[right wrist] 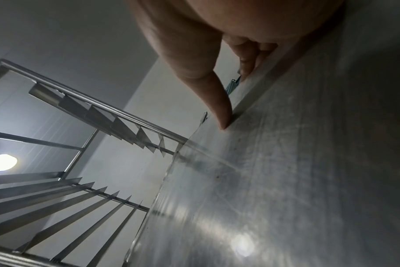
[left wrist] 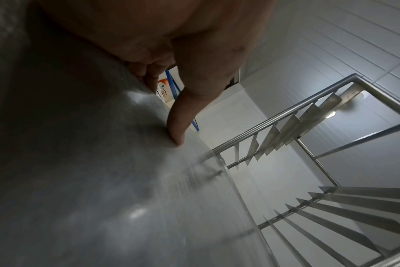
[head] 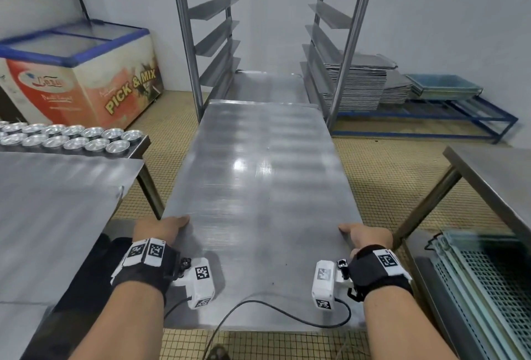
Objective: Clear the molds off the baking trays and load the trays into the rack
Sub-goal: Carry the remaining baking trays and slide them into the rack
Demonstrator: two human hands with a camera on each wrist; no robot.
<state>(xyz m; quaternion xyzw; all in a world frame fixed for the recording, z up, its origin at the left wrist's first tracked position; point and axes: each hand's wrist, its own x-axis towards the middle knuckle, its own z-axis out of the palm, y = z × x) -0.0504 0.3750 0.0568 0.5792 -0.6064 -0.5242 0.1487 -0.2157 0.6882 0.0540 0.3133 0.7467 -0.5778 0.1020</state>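
I carry a large bare metal baking tray [head: 258,187] flat in front of me, its far end at the foot of the steel rack [head: 195,43]. My left hand [head: 161,229] grips the tray's left edge, thumb on top [left wrist: 176,130], fingers curled under. My right hand [head: 365,237] grips the right edge the same way, thumb pressed on the rim [right wrist: 222,115]. Another tray [head: 267,86] lies low in the rack between its side runners [head: 218,29]. Several round foil molds [head: 71,135] sit in rows on a table at the left.
A steel table [head: 57,201] stands close on my left and another [head: 494,170] on my right with wire grids [head: 488,288] below. A chest freezer [head: 80,72] is at back left. Stacked trays [head: 359,83] and a blue tub [head: 445,86] rest on a low blue frame at back right.
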